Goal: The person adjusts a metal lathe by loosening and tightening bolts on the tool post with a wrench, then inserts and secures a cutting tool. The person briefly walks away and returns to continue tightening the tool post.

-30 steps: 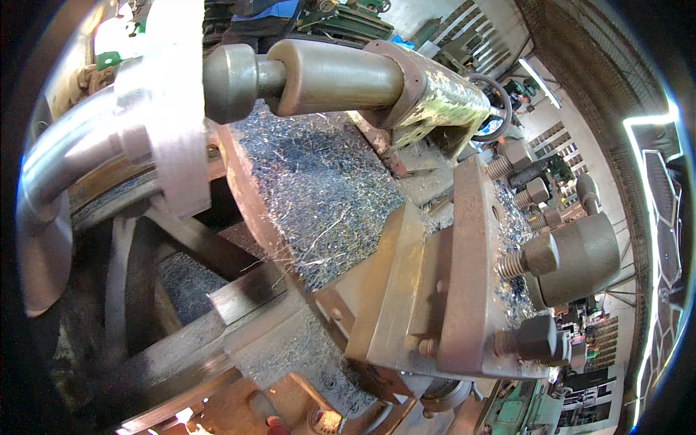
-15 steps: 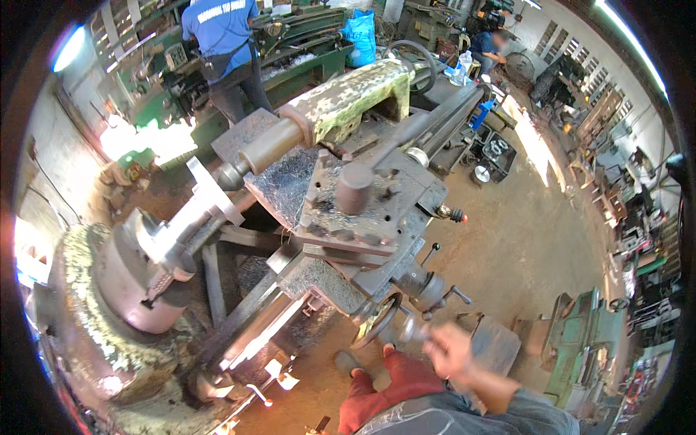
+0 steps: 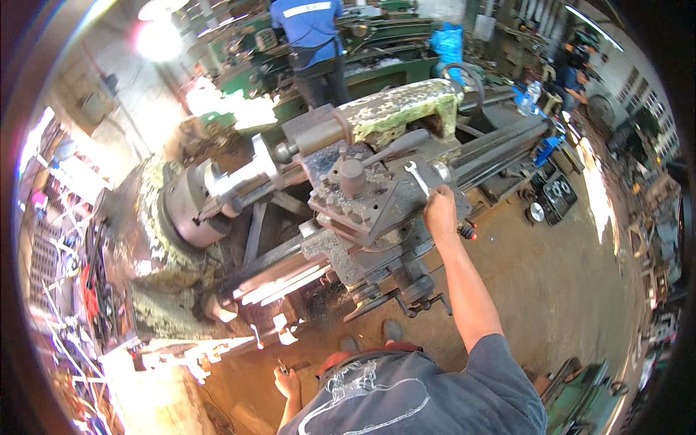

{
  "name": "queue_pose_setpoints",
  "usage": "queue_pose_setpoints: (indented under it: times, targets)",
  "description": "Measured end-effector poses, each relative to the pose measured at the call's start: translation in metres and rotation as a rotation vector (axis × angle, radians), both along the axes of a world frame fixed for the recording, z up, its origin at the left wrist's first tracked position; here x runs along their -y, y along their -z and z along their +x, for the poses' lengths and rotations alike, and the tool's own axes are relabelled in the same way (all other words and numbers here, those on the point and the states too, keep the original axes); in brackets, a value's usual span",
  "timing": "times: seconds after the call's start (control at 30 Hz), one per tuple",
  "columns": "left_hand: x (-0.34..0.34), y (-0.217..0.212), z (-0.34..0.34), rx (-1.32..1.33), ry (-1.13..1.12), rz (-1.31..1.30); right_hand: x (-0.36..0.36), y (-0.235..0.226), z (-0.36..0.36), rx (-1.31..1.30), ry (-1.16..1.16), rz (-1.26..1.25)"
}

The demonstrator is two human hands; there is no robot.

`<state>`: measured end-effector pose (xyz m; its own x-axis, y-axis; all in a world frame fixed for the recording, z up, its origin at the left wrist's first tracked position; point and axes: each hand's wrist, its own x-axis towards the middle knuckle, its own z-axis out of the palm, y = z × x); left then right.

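Observation:
My right hand (image 3: 440,212) is closed round an open-end wrench (image 3: 416,177), its jaw end pointing up and away over the lathe's carriage. The wrench is apart from the square tool post (image 3: 353,179), beside its long clamping lever (image 3: 395,147). My left hand (image 3: 287,383) hangs low at my left side, fingers closed. A small dark thing shows by its fingertips, too small to name. On the left, the chuck (image 3: 194,206) grips a shiny flanged metal workpiece (image 3: 246,177), whose far end meets the tailstock centre (image 3: 285,151).
The worn tailstock (image 3: 399,109) stands beyond the carriage. Crank handles (image 3: 417,308) jut toward me at the front. Right of the bed sits a black tray (image 3: 557,194) of metal parts. A person in a blue shirt (image 3: 308,32) stands behind, at another lathe. Metal chips lie around the tool post.
My right hand has moved from low by the handwheel up and away to above the carriage, carrying the wrench. My left hand has come into view. The view has shifted.

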<state>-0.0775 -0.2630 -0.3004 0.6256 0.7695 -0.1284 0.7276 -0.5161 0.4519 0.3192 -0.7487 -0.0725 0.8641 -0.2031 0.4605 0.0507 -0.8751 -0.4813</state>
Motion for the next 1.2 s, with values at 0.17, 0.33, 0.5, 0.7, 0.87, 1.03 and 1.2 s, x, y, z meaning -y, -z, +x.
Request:
queue_pose_setpoints:
  times: [0.17,0.33,0.5,0.7,0.87,1.03,1.2]
  targets:
    - [0.023,-0.032,0.016,0.096,-0.121,-0.021,-0.007,-0.016,0.005,-0.007,-0.071,-0.111]
    - [0.025,-0.032,0.010,0.090,-0.190,0.028,-0.064,-0.109,-0.026,0.203,-0.384,0.088]
    - [0.000,0.001,-0.005,-0.046,-0.172,-0.021,-0.136,-0.154,-0.028,-0.174,-0.557,-0.478]
    - [-0.036,0.050,-0.070,-0.302,-0.163,-0.051,-0.153,-0.176,-0.020,-0.207,-0.806,-0.671]
    - [-0.066,0.073,-0.130,-0.448,-0.205,-0.176,-0.169,-0.189,-0.024,-0.444,-0.443,-0.468]
    - [-0.102,0.083,-0.142,-0.514,-0.188,-0.138,-0.187,-0.194,-0.027,-0.483,-0.457,-0.678]
    - [-0.129,0.091,-0.123,-0.435,-0.174,-0.175,-0.195,-0.204,-0.029,-0.254,-0.390,-0.354]
